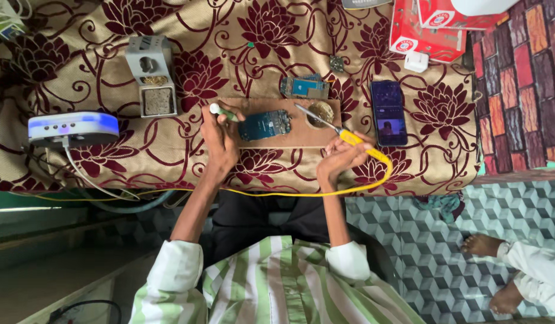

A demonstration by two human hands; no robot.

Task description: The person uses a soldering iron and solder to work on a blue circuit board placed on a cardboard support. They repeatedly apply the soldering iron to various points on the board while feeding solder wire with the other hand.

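In the head view, a table covered with a beige cloth [109,78] patterned in dark red flowers is seen from above. A flat wooden board [301,135] lies on the cloth, and a blue circuit board [264,125] rests on its left part. The left hand [219,139] is curled around a small pale tube with a green body [222,111], which is pinched between thumb and fingers just beside the left edge of the circuit board. The right hand [340,161] is closed in a pen grip on the yellow handle of a soldering iron [343,135]. The iron is tilted, and its metal tip is held over a small round tin [320,113] at the right end of the wooden board; whether the tip touches the tin cannot be told. A yellow cable [277,193] is seen running from the handle along the near table edge.

A second circuit board [304,87] lies just beyond the wooden board. A dark phone with a lit screen [389,113] lies to the right, near the right hand. A grey iron stand with a sponge tray [151,75] and a white and blue device [73,128] are placed well to the left. Red and white boxes [424,30] are set at the far right corner. Another person's bare feet [490,270] are seen on the tiled floor [409,240].
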